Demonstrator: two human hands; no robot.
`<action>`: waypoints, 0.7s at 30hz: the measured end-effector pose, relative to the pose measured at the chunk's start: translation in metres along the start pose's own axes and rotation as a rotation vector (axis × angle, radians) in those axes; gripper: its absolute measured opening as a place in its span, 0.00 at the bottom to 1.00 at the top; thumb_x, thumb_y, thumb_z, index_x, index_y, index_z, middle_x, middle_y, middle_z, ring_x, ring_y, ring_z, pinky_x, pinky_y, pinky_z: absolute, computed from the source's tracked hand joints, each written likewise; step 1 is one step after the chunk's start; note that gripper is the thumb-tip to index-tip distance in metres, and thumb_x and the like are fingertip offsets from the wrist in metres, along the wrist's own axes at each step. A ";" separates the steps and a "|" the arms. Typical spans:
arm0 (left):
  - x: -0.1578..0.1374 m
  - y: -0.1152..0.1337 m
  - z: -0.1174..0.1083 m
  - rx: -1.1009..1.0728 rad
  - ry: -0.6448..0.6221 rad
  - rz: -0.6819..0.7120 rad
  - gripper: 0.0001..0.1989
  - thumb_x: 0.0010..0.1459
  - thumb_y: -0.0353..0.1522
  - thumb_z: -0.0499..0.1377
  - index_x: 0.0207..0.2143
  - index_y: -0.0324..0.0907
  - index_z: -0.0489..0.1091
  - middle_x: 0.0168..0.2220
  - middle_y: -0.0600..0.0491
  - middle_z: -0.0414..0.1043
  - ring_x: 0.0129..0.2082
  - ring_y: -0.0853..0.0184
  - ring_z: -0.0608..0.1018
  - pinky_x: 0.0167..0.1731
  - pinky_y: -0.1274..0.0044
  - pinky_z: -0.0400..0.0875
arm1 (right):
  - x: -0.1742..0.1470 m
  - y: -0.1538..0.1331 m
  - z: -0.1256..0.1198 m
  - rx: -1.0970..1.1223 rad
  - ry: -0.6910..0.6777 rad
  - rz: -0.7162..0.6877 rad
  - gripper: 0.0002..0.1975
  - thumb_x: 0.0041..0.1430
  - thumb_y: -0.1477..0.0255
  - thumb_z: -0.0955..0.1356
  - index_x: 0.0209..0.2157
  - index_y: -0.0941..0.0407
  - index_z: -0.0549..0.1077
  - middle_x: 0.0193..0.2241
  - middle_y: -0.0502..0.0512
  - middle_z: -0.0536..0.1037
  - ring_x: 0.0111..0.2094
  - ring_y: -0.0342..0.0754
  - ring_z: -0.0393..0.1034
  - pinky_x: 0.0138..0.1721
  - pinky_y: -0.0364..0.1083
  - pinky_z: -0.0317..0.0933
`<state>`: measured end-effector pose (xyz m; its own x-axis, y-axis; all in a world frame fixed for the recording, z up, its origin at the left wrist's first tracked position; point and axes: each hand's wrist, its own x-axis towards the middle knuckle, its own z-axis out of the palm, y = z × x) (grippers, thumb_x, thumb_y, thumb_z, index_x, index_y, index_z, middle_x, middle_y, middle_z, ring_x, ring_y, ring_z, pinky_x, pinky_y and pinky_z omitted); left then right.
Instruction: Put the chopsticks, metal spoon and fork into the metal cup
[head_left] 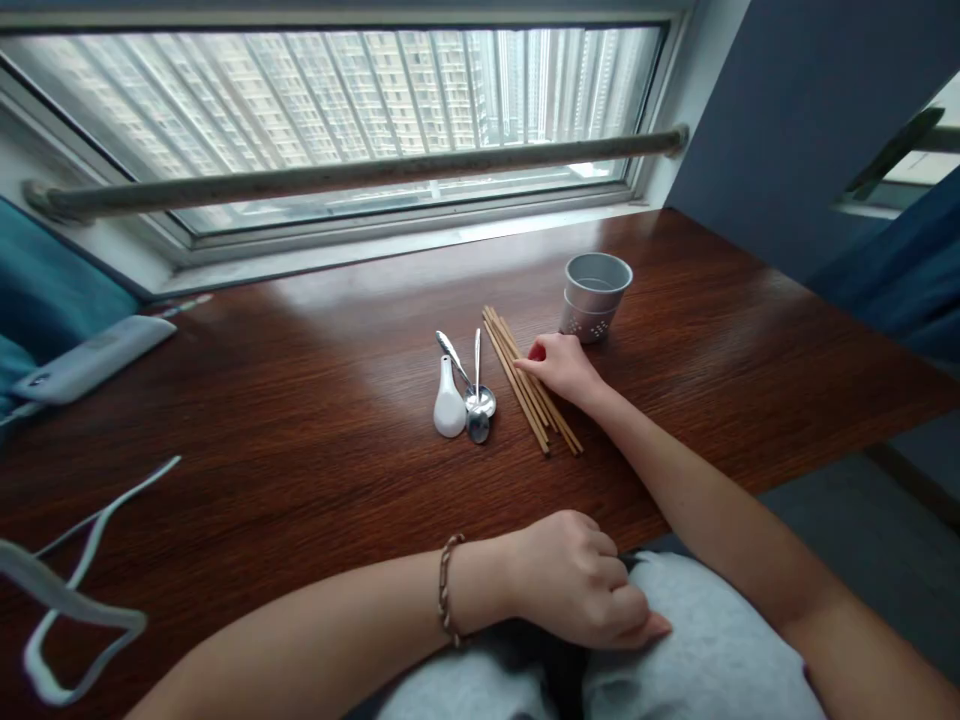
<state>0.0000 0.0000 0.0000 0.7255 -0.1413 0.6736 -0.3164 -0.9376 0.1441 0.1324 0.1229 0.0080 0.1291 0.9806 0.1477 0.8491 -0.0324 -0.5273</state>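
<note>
— Several chopsticks (531, 382) lie in a loose bundle near the middle of the worktop (300, 430), slanting from the far left to the near right.

— Which hand is on them?

— The right hand (564, 367). Its fingers are curled, tips resting on the sticks about halfway along the bundle; nothing is lifted, and it has not closed around them.

— And the left hand (585, 580)?

— Loosely fisted at the near edge of the worktop, gripping nothing that shows, with a bracelet (448, 590) on the wrist.

— What sits beside the sticks?

— Just left of them, two metal spoons (474, 390) with their bowls touching, and a white spoon (448, 402) left of those. Just beyond the right hand stands a metal cup (594, 296), upright, with holes near its base.

— Further out?

— A white remote (90, 357) at the far left edge, white cord (82, 590) at the near left, and a window (337, 110) with a rail behind.
</note>
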 end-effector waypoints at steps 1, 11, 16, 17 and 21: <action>0.000 0.000 0.000 -0.001 0.004 0.001 0.19 0.53 0.35 0.54 0.12 0.40 0.55 0.10 0.59 0.55 0.11 0.73 0.61 0.12 0.78 0.50 | 0.000 0.000 0.000 0.000 0.000 -0.003 0.10 0.48 0.66 0.70 0.24 0.60 0.72 0.24 0.55 0.74 0.27 0.45 0.67 0.28 0.41 0.56; -0.001 -0.001 0.001 -0.005 -0.012 -0.010 0.19 0.53 0.35 0.55 0.13 0.40 0.55 0.10 0.59 0.55 0.11 0.73 0.61 0.12 0.78 0.51 | 0.002 0.005 0.005 -0.029 0.030 0.013 0.04 0.48 0.74 0.66 0.24 0.60 0.72 0.25 0.54 0.74 0.27 0.44 0.67 0.30 0.40 0.56; -0.003 -0.001 0.001 0.002 -0.022 -0.017 0.18 0.53 0.34 0.55 0.13 0.40 0.56 0.10 0.59 0.56 0.11 0.73 0.62 0.12 0.78 0.51 | 0.001 0.005 0.006 -0.067 0.025 0.037 0.05 0.46 0.72 0.67 0.24 0.59 0.72 0.25 0.54 0.74 0.27 0.44 0.67 0.30 0.39 0.57; -0.003 -0.001 0.002 0.001 -0.021 -0.014 0.19 0.54 0.34 0.55 0.13 0.40 0.56 0.10 0.59 0.57 0.11 0.73 0.62 0.12 0.78 0.51 | 0.001 0.005 0.006 -0.078 0.021 0.044 0.05 0.45 0.72 0.67 0.24 0.59 0.72 0.25 0.54 0.74 0.28 0.44 0.67 0.30 0.39 0.57; -0.004 -0.002 0.002 0.003 -0.021 -0.030 0.19 0.54 0.35 0.54 0.14 0.40 0.55 0.11 0.59 0.58 0.11 0.74 0.63 0.12 0.78 0.52 | 0.002 0.001 0.003 -0.128 -0.013 0.079 0.06 0.44 0.71 0.67 0.25 0.60 0.73 0.25 0.56 0.74 0.27 0.46 0.68 0.29 0.40 0.58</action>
<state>-0.0009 0.0016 -0.0042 0.7475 -0.1197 0.6534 -0.2921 -0.9426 0.1615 0.1320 0.1260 0.0050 0.1924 0.9764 0.0985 0.8950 -0.1334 -0.4257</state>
